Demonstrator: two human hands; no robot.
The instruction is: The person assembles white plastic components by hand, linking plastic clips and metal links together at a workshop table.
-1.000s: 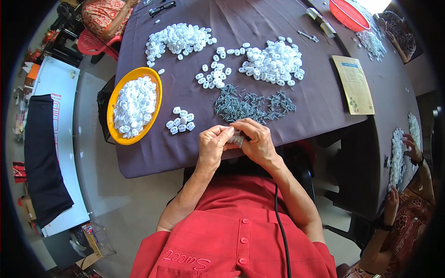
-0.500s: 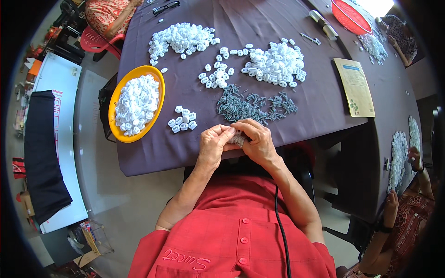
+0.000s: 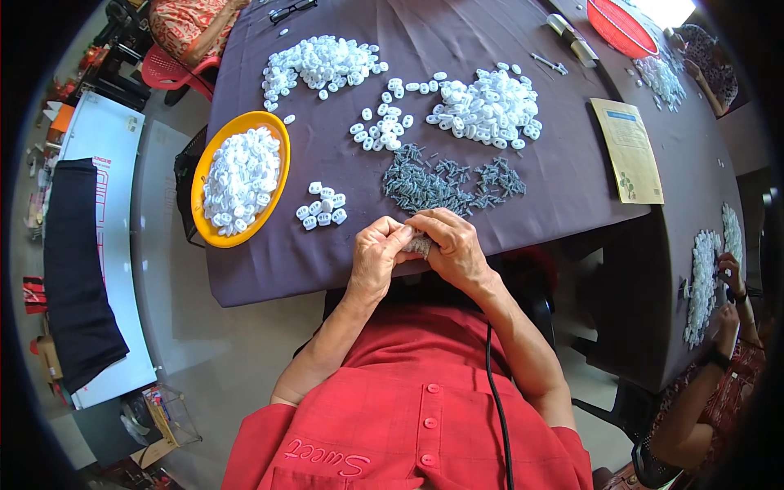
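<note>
At the table's front edge my left hand (image 3: 376, 257) and my right hand (image 3: 455, 251) meet, fingertips pinched together. Between them shows a small grey-brown, cloth-like piece (image 3: 419, 244); my fingers cover most of what they grip, so I cannot tell its kind. Just beyond my fingertips lies a heap of small dark grey screw-like pins (image 3: 429, 184). To the left sits a little cluster of white oval plastic pieces (image 3: 323, 206). White two-holed oval pieces form a loose group (image 3: 382, 131) and a larger pile (image 3: 488, 109) farther back.
A yellow oval basin (image 3: 282, 175) full of white pieces stands at the table's left edge. Another white pile (image 3: 322, 63) lies behind it. To the right are a tan envelope (image 3: 627, 151) and a red basket (image 3: 604, 12). Other people sit around, one handling white pieces (image 3: 704, 278).
My hands stay pinched together in almost the same place. The view has shifted slightly. At the far right, the other person's hands have moved among the white pieces.
</note>
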